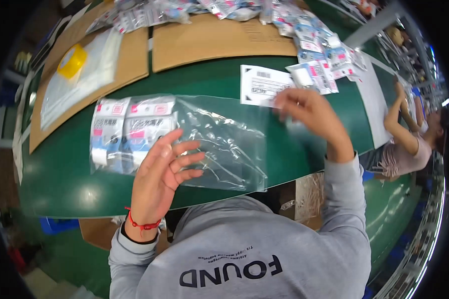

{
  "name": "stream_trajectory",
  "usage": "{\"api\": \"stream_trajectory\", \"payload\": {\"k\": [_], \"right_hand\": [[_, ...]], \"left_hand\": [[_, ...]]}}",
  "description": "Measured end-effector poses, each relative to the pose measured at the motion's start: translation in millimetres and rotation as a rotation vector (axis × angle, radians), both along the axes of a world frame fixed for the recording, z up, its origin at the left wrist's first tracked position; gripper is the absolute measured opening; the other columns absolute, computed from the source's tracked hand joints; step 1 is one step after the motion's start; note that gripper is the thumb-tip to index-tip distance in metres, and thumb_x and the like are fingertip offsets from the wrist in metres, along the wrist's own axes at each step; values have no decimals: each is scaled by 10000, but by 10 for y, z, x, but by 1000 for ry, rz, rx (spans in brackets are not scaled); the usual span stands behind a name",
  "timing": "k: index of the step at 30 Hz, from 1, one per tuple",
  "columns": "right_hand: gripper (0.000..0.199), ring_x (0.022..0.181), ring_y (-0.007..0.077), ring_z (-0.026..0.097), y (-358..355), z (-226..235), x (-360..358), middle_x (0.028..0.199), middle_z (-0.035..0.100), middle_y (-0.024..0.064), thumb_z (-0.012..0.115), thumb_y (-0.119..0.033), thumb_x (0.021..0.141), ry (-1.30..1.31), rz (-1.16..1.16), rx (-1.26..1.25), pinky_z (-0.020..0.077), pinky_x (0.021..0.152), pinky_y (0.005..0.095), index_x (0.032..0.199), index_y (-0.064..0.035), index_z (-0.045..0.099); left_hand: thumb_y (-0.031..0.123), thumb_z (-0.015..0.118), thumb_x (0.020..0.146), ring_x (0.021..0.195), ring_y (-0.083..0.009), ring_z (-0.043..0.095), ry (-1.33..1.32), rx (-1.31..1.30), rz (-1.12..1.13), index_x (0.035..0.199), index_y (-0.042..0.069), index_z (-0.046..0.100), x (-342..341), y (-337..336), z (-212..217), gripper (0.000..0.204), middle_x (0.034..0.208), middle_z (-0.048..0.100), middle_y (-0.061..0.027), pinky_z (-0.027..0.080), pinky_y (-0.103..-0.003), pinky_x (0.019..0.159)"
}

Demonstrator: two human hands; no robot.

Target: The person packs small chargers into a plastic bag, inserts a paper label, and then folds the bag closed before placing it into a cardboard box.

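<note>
A large clear plastic bag (pixel 222 144) lies flat on the green table, its right part holding nothing I can see. In its left part, two white-and-blue packets with pink marks, a left packet (pixel 107 132) and a right packet (pixel 145 130), lie side by side. My left hand (pixel 162 172), with a red cord at the wrist, is open over the bag beside the right packet, fingers spread. My right hand (pixel 307 112) is at the lower right corner of a white printed label sheet (pixel 257 84). Its fingers are bent and smeared by motion; whether they grip the sheet is hidden.
Flat cardboard (pixel 219 42) spans the table's far side, with a heap of similar packets (pixel 314 42) along its back and right. At the far left, a yellow tape roll (pixel 72 61) rests on clear plastic bags (pixel 92 82). Another person (pixel 406 144) sits at the right.
</note>
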State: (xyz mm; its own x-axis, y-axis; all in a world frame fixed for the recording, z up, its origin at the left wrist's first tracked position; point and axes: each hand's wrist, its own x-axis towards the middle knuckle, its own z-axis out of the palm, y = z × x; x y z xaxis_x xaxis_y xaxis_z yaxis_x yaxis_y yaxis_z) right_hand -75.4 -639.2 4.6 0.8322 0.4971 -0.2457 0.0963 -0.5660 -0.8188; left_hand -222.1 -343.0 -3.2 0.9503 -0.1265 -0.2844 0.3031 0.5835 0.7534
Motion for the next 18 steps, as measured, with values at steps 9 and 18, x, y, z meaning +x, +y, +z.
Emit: {"api": "stream_trajectory", "payload": {"k": [9, 18], "right_hand": [[493, 1010, 355, 569, -366, -426, 391, 1115, 583, 185, 670, -177, 758, -811, -388, -548, 473, 840, 407, 1208, -15, 552], [493, 1080, 343, 538, 212, -47, -285, 1168, 576, 145, 668, -96, 744, -1012, 222, 242, 427, 911, 403, 1223, -51, 556]], "left_hand": [[237, 402, 1004, 1119, -265, 562, -106, 161, -259, 1353, -8, 362, 210, -442, 61, 428, 1251, 527, -181, 498, -378, 900], [242, 419, 998, 1148, -257, 546, -17, -101, -52, 1325, -3, 408, 519, -732, 115, 408, 1271, 531, -147, 464, -420, 964]]}}
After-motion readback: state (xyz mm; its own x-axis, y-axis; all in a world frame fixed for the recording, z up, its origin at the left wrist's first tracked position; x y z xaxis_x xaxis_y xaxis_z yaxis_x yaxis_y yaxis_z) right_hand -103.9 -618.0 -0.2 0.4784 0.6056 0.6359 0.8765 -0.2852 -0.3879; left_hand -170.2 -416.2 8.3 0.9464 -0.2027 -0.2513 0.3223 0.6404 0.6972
